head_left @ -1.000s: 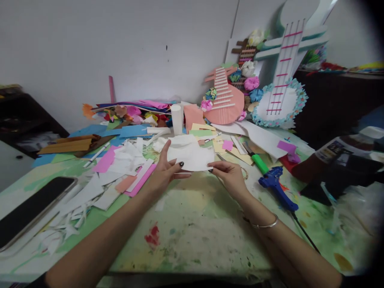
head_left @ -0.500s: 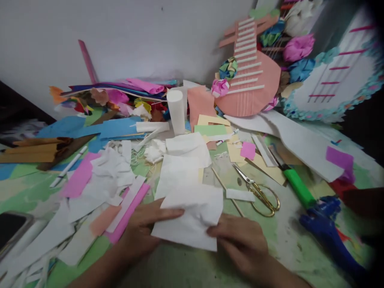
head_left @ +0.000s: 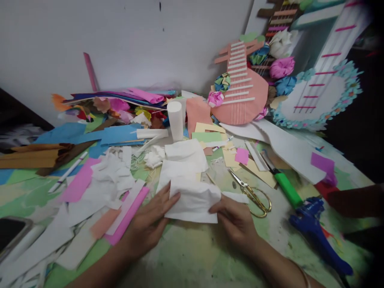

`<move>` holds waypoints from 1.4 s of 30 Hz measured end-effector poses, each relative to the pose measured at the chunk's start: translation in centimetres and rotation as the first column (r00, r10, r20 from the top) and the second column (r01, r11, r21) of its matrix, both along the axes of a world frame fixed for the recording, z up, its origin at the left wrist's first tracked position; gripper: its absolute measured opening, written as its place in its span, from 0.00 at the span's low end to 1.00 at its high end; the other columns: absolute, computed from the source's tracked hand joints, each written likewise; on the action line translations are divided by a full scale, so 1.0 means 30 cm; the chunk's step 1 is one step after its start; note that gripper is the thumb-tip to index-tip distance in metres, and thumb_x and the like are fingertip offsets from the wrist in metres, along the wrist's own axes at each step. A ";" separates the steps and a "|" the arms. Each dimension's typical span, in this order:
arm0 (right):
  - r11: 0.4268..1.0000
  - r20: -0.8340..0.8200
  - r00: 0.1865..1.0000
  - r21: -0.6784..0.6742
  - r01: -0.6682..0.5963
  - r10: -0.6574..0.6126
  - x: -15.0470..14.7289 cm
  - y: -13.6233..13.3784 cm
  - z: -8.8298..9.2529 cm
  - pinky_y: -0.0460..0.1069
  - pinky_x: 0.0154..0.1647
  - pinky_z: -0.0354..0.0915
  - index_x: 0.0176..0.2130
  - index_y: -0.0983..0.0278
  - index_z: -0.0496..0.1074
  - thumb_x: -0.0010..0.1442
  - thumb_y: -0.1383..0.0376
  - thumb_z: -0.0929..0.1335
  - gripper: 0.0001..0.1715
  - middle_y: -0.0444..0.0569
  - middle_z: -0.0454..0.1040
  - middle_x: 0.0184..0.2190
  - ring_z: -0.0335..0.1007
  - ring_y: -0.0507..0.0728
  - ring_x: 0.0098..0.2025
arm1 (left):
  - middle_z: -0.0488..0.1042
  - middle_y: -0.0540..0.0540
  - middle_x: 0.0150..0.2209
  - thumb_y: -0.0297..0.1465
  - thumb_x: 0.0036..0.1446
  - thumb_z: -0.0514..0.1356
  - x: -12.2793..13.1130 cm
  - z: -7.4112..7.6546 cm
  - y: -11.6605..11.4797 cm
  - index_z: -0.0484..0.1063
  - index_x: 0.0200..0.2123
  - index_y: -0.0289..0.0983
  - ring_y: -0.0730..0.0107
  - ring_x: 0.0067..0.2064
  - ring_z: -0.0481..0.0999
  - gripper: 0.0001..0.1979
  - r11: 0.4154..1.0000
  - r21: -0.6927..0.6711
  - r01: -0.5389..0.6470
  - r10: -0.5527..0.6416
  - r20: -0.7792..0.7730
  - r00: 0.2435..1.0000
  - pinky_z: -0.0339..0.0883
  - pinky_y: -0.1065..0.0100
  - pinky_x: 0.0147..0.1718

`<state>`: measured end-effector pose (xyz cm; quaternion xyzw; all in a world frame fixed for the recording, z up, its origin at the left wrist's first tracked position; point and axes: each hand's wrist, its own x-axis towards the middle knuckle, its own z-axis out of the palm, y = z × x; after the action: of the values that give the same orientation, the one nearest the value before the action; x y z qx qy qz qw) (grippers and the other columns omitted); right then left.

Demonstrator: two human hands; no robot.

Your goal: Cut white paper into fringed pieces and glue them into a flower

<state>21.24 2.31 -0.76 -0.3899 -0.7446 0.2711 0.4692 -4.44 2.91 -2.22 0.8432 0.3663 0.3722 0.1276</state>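
Observation:
A creased sheet of white paper [head_left: 192,200] is between my two hands, low over the table in the middle. My left hand [head_left: 151,218] holds its left edge, one finger lying across the top. My right hand [head_left: 237,220] pinches the right edge between thumb and fingers. Behind it lie more white paper pieces [head_left: 184,154]. Gold-handled scissors [head_left: 253,196], blades partly apart, rest just beyond my right hand. A thin stick [head_left: 211,178] and a white paper strip [head_left: 235,197] are partly covered by the sheet and my right hand.
A blue glue gun [head_left: 310,224] and a green-handled cutter [head_left: 288,189] lie right. White scraps [head_left: 111,176] and pink strips [head_left: 127,216] crowd the left, with a phone [head_left: 13,234] at the edge. A white roll [head_left: 175,120] stands behind. Paper instrument models [head_left: 240,92] lean at back right.
The sheet has moved away from me and shows more creases, its near edge now higher in view. My left fingers have shifted to its left edge. The view has tilted and turned slightly right.

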 end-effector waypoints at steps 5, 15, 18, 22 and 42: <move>0.990 -0.032 0.994 -0.087 -0.112 0.109 0.012 -0.004 -0.016 0.45 0.32 0.64 0.32 0.63 0.72 0.55 0.72 0.64 0.08 0.45 0.73 0.27 0.69 0.51 0.30 | 0.43 0.44 0.68 0.22 0.54 0.60 0.010 0.008 -0.017 0.42 0.67 0.43 0.55 0.67 0.48 0.42 0.996 0.093 -0.016 0.017 -0.009 1.000 0.55 0.56 0.62; 0.929 0.069 0.997 -0.364 0.067 -0.045 0.014 -0.022 -0.051 0.53 0.40 0.70 0.40 0.63 0.77 0.53 0.70 0.66 0.14 0.50 0.79 0.36 0.75 0.57 0.36 | 0.67 0.42 0.57 0.19 0.49 0.58 0.032 0.031 -0.033 0.76 0.35 0.41 0.51 0.64 0.54 0.13 0.988 0.073 0.139 -0.122 -0.204 0.971 0.51 0.43 0.59; 0.991 0.196 0.979 -0.116 0.071 -0.047 0.021 -0.039 -0.058 0.59 0.53 0.65 0.46 0.63 0.75 0.50 0.75 0.67 0.23 0.58 0.69 0.55 0.69 0.63 0.53 | 0.71 0.42 0.51 0.19 0.49 0.58 0.044 0.027 -0.040 0.75 0.31 0.39 0.53 0.60 0.60 0.11 0.988 0.104 0.112 -0.090 -0.195 0.977 0.58 0.49 0.55; 0.991 0.320 0.947 0.129 -0.031 -0.011 0.026 -0.053 -0.052 0.64 0.54 0.62 0.40 0.62 0.77 0.51 0.76 0.67 0.17 0.57 0.64 0.59 0.57 0.66 0.60 | 0.73 0.42 0.46 0.20 0.49 0.59 0.053 0.021 -0.047 0.74 0.30 0.39 0.54 0.54 0.63 0.09 0.994 0.060 0.088 -0.079 -0.147 0.986 0.60 0.50 0.51; 0.999 0.522 0.852 -0.049 -0.010 0.034 0.052 -0.040 -0.025 0.48 0.34 0.59 0.30 0.65 0.73 0.58 0.74 0.66 0.07 0.48 0.72 0.27 0.65 0.55 0.34 | 0.70 0.47 0.26 0.33 0.59 0.56 0.043 0.023 -0.020 0.70 0.27 0.35 0.70 0.31 0.67 0.10 0.948 -0.312 0.062 -0.126 -0.189 0.974 0.59 0.69 0.30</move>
<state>22.81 1.10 -1.50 -0.4506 -0.8422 0.1767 0.2374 -3.15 2.30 -1.53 0.8642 0.3895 0.2152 0.2348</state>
